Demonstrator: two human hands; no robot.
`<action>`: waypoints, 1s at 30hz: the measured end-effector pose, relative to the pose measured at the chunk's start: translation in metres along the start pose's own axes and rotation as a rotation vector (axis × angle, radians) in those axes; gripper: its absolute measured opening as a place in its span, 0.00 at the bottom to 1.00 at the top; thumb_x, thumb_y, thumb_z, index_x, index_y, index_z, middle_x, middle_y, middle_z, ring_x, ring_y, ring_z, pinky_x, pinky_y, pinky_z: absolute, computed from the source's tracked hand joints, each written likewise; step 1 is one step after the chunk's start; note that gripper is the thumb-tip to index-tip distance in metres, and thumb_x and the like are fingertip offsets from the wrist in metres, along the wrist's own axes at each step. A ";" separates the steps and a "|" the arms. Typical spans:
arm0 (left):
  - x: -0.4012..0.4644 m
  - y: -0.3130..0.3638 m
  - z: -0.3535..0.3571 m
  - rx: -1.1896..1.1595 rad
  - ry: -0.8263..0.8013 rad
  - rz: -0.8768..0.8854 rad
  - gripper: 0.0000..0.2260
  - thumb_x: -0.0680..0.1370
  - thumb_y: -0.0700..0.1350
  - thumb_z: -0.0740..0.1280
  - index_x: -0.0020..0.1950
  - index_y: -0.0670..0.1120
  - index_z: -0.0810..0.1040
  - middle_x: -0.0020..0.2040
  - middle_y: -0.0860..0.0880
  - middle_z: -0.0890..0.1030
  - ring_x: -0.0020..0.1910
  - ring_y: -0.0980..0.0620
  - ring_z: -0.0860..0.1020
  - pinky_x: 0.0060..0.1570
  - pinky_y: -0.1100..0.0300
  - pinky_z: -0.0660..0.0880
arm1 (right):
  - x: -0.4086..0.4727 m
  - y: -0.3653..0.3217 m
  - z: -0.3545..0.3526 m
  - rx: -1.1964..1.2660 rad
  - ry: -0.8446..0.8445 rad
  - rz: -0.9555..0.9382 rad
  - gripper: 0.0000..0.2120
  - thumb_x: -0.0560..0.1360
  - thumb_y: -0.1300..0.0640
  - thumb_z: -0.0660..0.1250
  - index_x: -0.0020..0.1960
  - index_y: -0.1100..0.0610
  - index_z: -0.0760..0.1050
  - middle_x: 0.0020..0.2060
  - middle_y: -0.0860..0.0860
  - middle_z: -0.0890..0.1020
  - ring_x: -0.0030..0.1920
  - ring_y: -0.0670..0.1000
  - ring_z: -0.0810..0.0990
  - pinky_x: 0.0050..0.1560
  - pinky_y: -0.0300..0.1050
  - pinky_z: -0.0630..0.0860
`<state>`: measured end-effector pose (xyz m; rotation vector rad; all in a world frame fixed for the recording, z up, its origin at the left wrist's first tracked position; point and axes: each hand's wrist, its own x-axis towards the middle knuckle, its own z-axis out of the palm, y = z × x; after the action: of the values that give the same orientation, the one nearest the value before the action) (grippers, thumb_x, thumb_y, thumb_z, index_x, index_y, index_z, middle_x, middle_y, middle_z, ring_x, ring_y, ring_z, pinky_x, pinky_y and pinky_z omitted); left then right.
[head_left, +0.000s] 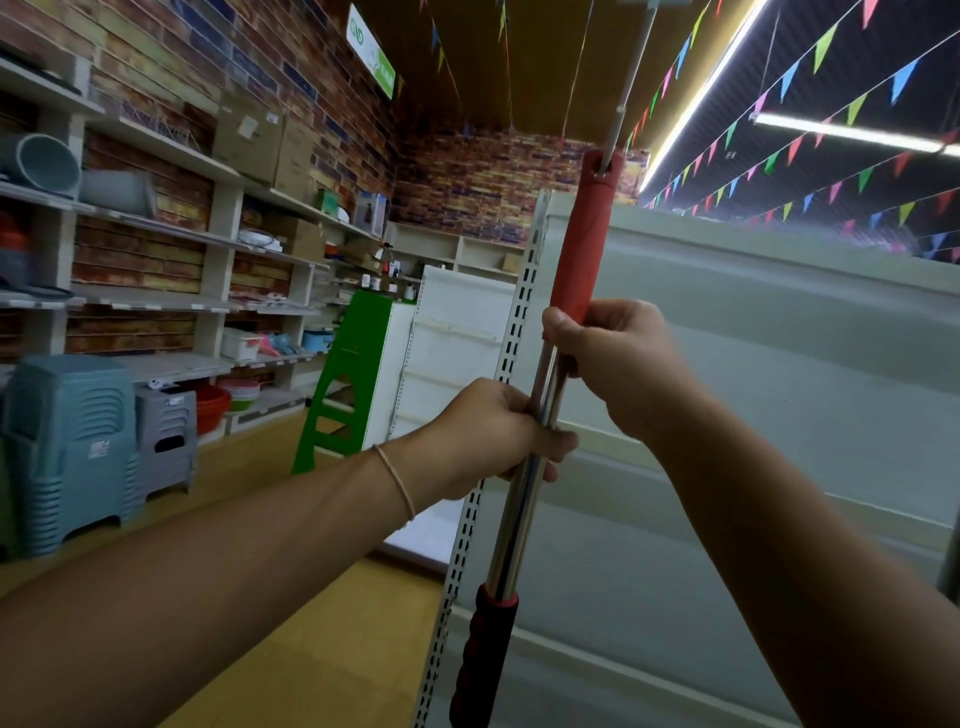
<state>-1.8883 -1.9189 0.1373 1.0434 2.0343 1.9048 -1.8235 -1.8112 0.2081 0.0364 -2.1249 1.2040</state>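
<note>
A long telescopic pole (519, 512) stands nearly upright in front of me, leaning slightly right toward the ceiling. It has a shiny steel shaft, a red sleeve (582, 239) higher up, a thinner grey section above that, and a dark red grip (480, 660) at the bottom. My left hand (488, 441) grips the steel shaft. My right hand (618, 364) grips the pole just above it, at the lower end of the red sleeve. The pole's top end is cut off by the upper frame edge.
A white empty shelving unit (753, 364) with a perforated upright (511, 332) stands right behind the pole. Wall shelves (171, 306) with household goods run along the left. Stacked plastic stools (72, 447) and a green stand (348, 384) sit on the wooden floor. Coloured pennants hang overhead.
</note>
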 end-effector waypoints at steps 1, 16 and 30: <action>0.002 -0.002 0.000 -0.002 -0.002 -0.001 0.11 0.71 0.42 0.75 0.50 0.39 0.81 0.40 0.44 0.85 0.40 0.45 0.85 0.47 0.48 0.81 | 0.003 0.002 0.001 -0.003 0.006 0.005 0.08 0.77 0.52 0.70 0.43 0.56 0.80 0.36 0.54 0.81 0.36 0.51 0.77 0.38 0.44 0.78; 0.051 -0.026 0.002 0.038 0.023 -0.011 0.07 0.74 0.45 0.72 0.47 0.42 0.80 0.38 0.46 0.86 0.40 0.48 0.85 0.41 0.55 0.79 | 0.048 0.026 0.007 -0.038 0.087 0.098 0.06 0.74 0.54 0.73 0.42 0.55 0.78 0.43 0.55 0.84 0.42 0.53 0.84 0.48 0.50 0.83; 0.086 -0.036 0.003 0.061 0.076 -0.030 0.08 0.75 0.45 0.72 0.49 0.42 0.79 0.42 0.45 0.86 0.40 0.48 0.85 0.51 0.48 0.81 | 0.088 0.051 0.017 -0.047 0.133 0.148 0.07 0.74 0.53 0.72 0.44 0.56 0.77 0.40 0.53 0.83 0.36 0.50 0.81 0.39 0.42 0.82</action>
<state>-1.9642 -1.8644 0.1326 0.9629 2.1492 1.9066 -1.9181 -1.7694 0.2147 -0.2198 -2.0668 1.2057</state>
